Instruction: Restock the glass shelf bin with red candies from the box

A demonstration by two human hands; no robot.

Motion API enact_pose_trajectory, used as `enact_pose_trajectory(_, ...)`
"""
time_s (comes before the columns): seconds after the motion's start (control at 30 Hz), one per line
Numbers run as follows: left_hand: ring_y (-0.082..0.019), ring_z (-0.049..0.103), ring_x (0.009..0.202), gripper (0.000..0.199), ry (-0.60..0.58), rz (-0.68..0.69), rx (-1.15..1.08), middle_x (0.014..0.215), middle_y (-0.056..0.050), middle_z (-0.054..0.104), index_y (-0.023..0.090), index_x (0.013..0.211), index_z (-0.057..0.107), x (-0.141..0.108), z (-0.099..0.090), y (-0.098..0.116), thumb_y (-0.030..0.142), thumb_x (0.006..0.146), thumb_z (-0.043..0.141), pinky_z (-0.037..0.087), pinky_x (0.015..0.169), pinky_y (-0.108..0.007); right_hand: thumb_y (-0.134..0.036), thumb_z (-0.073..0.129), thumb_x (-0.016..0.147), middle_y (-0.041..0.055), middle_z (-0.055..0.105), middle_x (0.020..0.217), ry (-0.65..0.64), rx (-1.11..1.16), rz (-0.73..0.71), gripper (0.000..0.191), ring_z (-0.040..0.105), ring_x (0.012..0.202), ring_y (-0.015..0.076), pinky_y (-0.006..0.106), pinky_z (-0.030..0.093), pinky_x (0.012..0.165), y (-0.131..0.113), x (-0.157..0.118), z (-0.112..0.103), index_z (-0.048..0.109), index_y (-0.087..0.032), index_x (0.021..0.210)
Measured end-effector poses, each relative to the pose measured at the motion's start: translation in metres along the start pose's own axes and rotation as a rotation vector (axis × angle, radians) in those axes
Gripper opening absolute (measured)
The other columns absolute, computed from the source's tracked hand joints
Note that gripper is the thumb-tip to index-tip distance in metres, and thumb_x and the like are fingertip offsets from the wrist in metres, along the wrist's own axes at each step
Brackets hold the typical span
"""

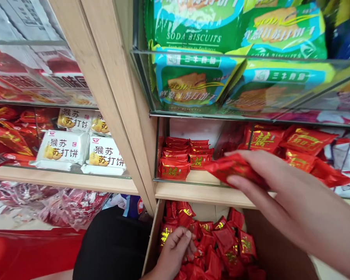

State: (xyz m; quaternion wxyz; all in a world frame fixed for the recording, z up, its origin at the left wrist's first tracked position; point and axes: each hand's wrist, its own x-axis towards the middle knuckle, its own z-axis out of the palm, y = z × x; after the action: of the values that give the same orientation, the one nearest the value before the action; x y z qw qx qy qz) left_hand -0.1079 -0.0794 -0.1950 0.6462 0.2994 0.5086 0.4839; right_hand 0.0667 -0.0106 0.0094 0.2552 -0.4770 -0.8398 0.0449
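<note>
My right hand [282, 186] is closed around a red packet [236, 169], raised in front of the lower shelf compartment. Left of that packet, small red packets with gold print [174, 168] stand in two rows behind the glass front. Below, a cardboard box [155, 243] holds a heap of loose red packets [224, 241]. My left hand [177, 249] is over the left part of this heap, its fingers curled together near the packets; what they hold, if anything, is too small to make out.
Green soda biscuit packs [192, 81] fill the glass bin above. A wooden upright [116, 77] divides the shelves. White biscuit packs [61, 149] sit at left. More red packets [309, 140] lie behind my right hand. A black-clothed knee [113, 245] is beside the box.
</note>
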Motion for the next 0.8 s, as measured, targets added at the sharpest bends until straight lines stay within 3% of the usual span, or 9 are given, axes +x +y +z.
enact_pose_trajectory(0.07, -0.006, 0.046, 0.044, 0.047, -0.051, -0.023, 0.042, 0.054, 0.003, 0.058, 0.015, 0.068, 0.052, 0.000, 0.002, -0.003, 0.061, 0.065, 0.058, 0.027, 0.044, -0.018, -0.038, 0.042, 0.081, 0.0069, 0.061, 0.092, -0.048, -0.218, -0.055, 0.028, 0.061, 0.075, 0.0234, 0.033, 0.045, 0.060, -0.004, 0.035, -0.003, 0.052, -0.026, 0.105)
enact_pose_trajectory(0.17, -0.007, 0.045, 0.048, 0.046, -0.112, -0.010, 0.111, 0.055, 0.004, 0.055, 0.017, 0.067, 0.049, -0.001, 0.001, -0.011, 0.062, 0.063, 0.060, 0.032, 0.048, -0.020, -0.020, 0.047, 0.078, 0.0064, 0.059, 0.085, -0.299, -0.470, -0.078, 0.019, 0.061, 0.068, 0.0213, 0.030, 0.039, 0.053, -0.010, 0.076, 0.012, 0.055, -0.022, 0.095)
enact_pose_trajectory(0.27, -0.007, 0.043, 0.049, 0.047, -0.201, 0.010, 0.176, 0.056, 0.004, 0.051, 0.017, 0.071, 0.049, -0.001, -0.003, -0.018, 0.062, 0.064, 0.058, 0.032, 0.050, -0.021, -0.014, 0.046, 0.078, 0.0063, 0.062, 0.086, -0.438, -0.453, -0.079, 0.018, 0.062, 0.075, 0.0213, 0.028, 0.037, 0.055, -0.014, 0.095, 0.029, 0.054, -0.020, 0.093)
enact_pose_trajectory(0.4, -0.006, 0.034, 0.047, 0.046, -0.275, 0.019, 0.261, 0.053, 0.007, 0.040, 0.016, 0.073, 0.050, -0.001, -0.007, -0.021, 0.061, 0.064, 0.059, 0.025, 0.047, -0.020, -0.014, 0.051, 0.076, 0.0083, 0.066, 0.083, -0.548, -0.401, -0.071, 0.018, 0.063, 0.077, 0.0213, 0.027, 0.039, 0.058, -0.014, 0.100, 0.039, 0.053, -0.016, 0.094)
enact_pose_trajectory(0.47, -0.006, 0.029, 0.047, 0.041, -0.282, 0.022, 0.299, 0.051, 0.008, 0.035, 0.016, 0.072, 0.051, -0.002, -0.007, -0.021, 0.055, 0.066, 0.060, 0.020, 0.046, -0.021, -0.015, 0.052, 0.076, 0.0082, 0.065, 0.081, -0.552, -0.407, -0.085, 0.017, 0.064, 0.076, 0.0211, 0.026, 0.040, 0.058, -0.012, 0.100, 0.042, 0.053, -0.015, 0.092)
enact_pose_trajectory(0.6, -0.006, 0.027, 0.047, 0.023, -0.283, 0.009, 0.340, 0.051, 0.009, 0.033, 0.016, 0.072, 0.052, -0.001, -0.007, -0.020, 0.038, 0.071, 0.059, 0.018, 0.046, -0.021, -0.018, 0.055, 0.076, 0.0145, 0.060, 0.093, -0.440, -0.470, -0.011, 0.022, 0.063, 0.080, 0.0262, 0.030, 0.042, 0.059, -0.010, 0.100, 0.052, 0.051, -0.012, 0.097)
enact_pose_trajectory(0.8, -0.006, 0.025, 0.047, 0.010, -0.305, -0.006, 0.397, 0.051, 0.009, 0.032, 0.016, 0.073, 0.051, 0.002, -0.008, -0.026, 0.025, 0.072, 0.054, 0.017, 0.045, -0.021, -0.031, 0.065, 0.071, 0.0142, 0.057, 0.096, -0.407, -0.441, 0.090, 0.037, 0.065, 0.072, 0.0204, 0.025, 0.044, 0.056, -0.017, 0.101, 0.066, 0.051, -0.010, 0.099)
